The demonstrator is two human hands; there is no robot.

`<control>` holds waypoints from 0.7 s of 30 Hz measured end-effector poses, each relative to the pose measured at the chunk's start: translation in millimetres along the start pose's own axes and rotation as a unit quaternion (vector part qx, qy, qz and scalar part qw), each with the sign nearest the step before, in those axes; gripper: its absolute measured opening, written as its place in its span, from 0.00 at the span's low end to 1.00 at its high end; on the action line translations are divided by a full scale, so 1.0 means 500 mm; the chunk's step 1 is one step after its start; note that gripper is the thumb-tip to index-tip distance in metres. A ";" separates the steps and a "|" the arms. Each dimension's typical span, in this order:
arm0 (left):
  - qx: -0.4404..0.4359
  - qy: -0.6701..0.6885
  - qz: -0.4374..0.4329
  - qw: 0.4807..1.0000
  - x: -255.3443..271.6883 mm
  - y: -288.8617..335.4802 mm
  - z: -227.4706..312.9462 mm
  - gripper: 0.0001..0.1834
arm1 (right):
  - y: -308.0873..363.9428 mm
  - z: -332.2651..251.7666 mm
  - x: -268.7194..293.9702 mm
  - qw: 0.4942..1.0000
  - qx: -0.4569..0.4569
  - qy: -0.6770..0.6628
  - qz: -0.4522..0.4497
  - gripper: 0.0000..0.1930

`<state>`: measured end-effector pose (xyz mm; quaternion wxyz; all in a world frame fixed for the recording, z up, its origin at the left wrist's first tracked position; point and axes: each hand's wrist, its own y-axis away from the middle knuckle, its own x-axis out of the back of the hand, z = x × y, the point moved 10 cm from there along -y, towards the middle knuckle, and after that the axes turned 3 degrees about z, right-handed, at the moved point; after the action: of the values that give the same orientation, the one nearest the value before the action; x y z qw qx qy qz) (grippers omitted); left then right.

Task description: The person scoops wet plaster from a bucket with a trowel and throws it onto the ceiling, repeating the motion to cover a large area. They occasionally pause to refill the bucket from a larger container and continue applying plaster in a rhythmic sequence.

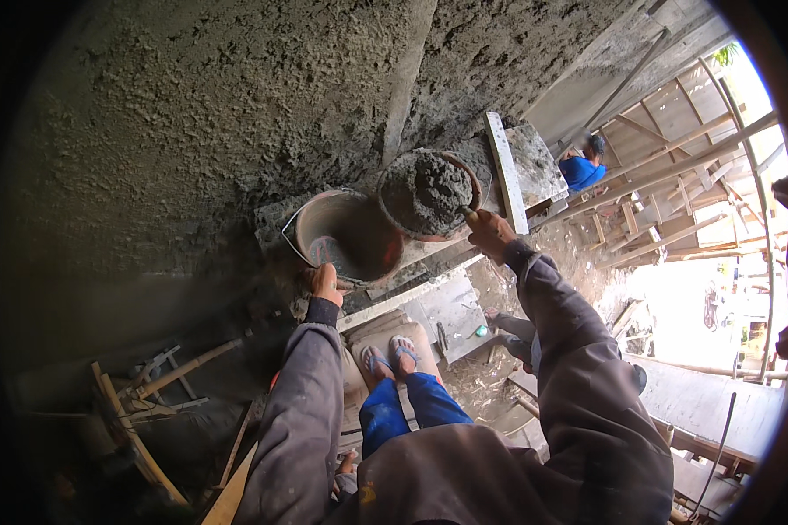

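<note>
Two round reddish plastic buckets sit before your hands: your left hand [325,283] grips the rim of the nearly empty one [348,234], while your right hand [488,231] clasps the mortar-filled one [428,194], beside the rough grey plastered wall [193,114].

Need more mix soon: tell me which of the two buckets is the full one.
The right-hand bucket, heaped with grey mortar, beside the right hand. The left bucket by the left hand looks nearly empty.

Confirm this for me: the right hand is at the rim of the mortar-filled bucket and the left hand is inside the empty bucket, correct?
Not quite. In the head view the left hand rests outside the empty bucket, by its near rim, not inside it. The right hand is indeed at the rim of the mortar-filled bucket.
</note>
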<state>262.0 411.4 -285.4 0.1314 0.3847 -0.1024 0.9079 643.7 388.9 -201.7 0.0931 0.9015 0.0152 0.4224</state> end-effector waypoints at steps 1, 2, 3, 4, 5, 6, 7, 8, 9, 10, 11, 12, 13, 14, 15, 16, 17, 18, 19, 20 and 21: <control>-0.020 -0.029 0.005 0.999 0.004 -0.001 0.011 0.27 | 0.002 -0.043 0.008 0.992 0.079 0.100 0.026 0.13; -0.024 -0.016 0.020 0.999 0.014 -0.002 0.016 0.26 | 0.010 -0.078 0.003 0.966 0.125 0.224 0.037 0.14; -0.029 -0.003 0.034 0.999 0.022 -0.003 0.024 0.25 | 0.012 -0.079 -0.026 0.971 0.083 0.221 -0.023 0.16; -0.036 0.009 0.037 0.999 0.027 -0.005 0.033 0.24 | 0.023 -0.124 -0.044 0.960 0.130 0.248 -0.018 0.18; -0.027 0.003 0.040 0.999 0.032 -0.008 0.036 0.24 | 0.030 -0.172 -0.068 0.950 0.173 0.258 -0.018 0.20; -0.019 -0.004 0.033 0.999 0.034 -0.012 0.039 0.24 | 0.032 -0.144 -0.101 0.975 0.022 0.205 -0.082 0.19; 0.006 -0.022 0.010 1.000 0.028 -0.016 0.036 0.23 | 0.035 -0.156 -0.129 0.983 -0.035 0.147 -0.101 0.17; 0.027 0.027 0.007 0.999 0.031 -0.018 0.034 0.23 | 0.031 -0.215 -0.148 0.984 0.035 0.161 -0.072 0.16; 0.065 0.066 -0.010 0.996 0.028 -0.018 0.022 0.23 | 0.026 -0.249 -0.165 0.966 0.069 0.240 -0.060 0.15; 0.054 0.047 -0.015 0.997 0.031 -0.018 0.026 0.21 | 0.029 -0.293 -0.166 0.948 0.143 0.284 -0.021 0.14; 0.003 -0.047 -0.004 0.999 0.040 -0.017 0.041 0.20 | 0.025 -0.288 -0.160 0.948 0.120 0.294 -0.028 0.14; 0.058 0.028 -0.015 0.998 0.039 -0.011 0.015 0.20 | 0.016 -0.281 -0.135 0.950 0.113 0.289 -0.021 0.14; 0.108 0.111 -0.017 0.988 0.036 0.000 -0.010 0.20 | 0.012 -0.268 -0.099 0.952 0.115 0.282 -0.017 0.14; 0.089 0.098 -0.018 0.991 0.037 0.007 -0.014 0.19 | 0.002 -0.256 -0.053 0.925 0.143 0.351 0.004 0.14; 0.080 0.079 -0.008 0.994 0.040 0.015 -0.022 0.19 | -0.007 -0.213 0.007 0.915 0.116 0.387 -0.002 0.16; 0.067 0.063 -0.003 0.996 0.041 0.022 -0.027 0.19 | -0.027 -0.215 0.074 0.910 0.171 0.371 0.066 0.14; 0.045 0.048 0.016 0.998 0.043 0.025 -0.025 0.18 | -0.054 -0.157 0.134 0.958 0.101 0.265 0.042 0.12; 0.057 0.024 0.012 0.998 0.035 0.029 -0.035 0.17 | -0.093 -0.125 0.158 0.924 0.080 0.372 0.034 0.10; 0.001 0.006 0.047 0.999 0.040 0.028 -0.013 0.15 | -0.128 -0.107 0.194 0.899 0.072 0.426 0.074 0.10; -0.012 0.000 0.060 0.998 0.035 0.026 -0.006 0.15 | -0.175 -0.056 0.197 0.916 -0.021 0.398 0.038 0.11; -0.026 -0.007 0.072 0.997 0.031 0.023 0.003 0.15 | -0.208 -0.056 0.157 0.880 0.003 0.475 0.015 0.11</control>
<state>249.2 402.3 -274.2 0.0753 0.3789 -0.1542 0.9094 678.1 503.9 -143.3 0.0656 0.5930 0.0449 0.8012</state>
